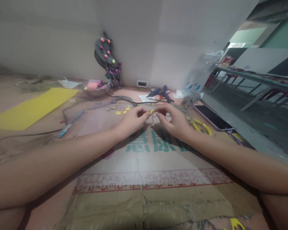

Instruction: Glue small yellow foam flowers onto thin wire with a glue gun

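Note:
Over the middle of the cardboard, my left hand [134,119] pinches a small yellow piece [151,112], probably one of the flower cutouts, though its shape is mostly hidden. Close beside it, my right hand [171,120] has thumb and forefinger closed on a thin grey yarn [153,118], which hangs down between the hands. The fingertips of both hands almost meet. Several yellow flower cutouts [118,113] lie just left of my left hand. Yellow-handled pliers [201,125] rest next to my right wrist, with a tangle of grey yarn [190,101] behind them.
Behind my hands a blue glue gun [158,92] stands by the wall, its dark cable [146,102] running left. A phone [213,117] lies at the right table edge. To the left are a blue pen [71,124], yellow sheet [35,108], bowl [94,91] and grey moon-shaped decoration [104,54].

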Available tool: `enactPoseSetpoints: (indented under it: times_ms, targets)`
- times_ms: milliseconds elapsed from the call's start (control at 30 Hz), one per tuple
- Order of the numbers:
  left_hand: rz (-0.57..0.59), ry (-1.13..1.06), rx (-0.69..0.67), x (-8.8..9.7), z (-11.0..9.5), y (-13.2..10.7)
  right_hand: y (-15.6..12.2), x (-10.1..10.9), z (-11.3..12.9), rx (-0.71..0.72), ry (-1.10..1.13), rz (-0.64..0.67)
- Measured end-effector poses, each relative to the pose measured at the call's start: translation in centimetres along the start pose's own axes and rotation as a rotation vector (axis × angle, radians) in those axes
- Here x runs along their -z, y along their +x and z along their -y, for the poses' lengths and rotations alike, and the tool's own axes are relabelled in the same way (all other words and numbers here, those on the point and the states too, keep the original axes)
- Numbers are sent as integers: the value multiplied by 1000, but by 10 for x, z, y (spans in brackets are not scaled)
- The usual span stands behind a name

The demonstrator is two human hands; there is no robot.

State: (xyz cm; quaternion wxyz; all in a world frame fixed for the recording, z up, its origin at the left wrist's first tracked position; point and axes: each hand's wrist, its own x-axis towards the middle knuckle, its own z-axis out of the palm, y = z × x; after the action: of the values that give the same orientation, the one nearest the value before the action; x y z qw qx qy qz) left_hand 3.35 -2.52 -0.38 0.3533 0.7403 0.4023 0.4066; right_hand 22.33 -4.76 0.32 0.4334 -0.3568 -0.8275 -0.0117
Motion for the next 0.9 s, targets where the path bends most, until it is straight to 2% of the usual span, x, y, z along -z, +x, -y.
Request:
enactPoseSetpoints:
  times_ms: [133,367,900]
  targets:
    - [0,-9,15,0,-2,-1,1,-2,-2,-104,17,-10]
    - [36,28,-39,0,-6,-4,3,-3,-9,-8,-19,69]
    - [64,137,-66,1,-14,-8,3,-4,-8,-32,-51,81]
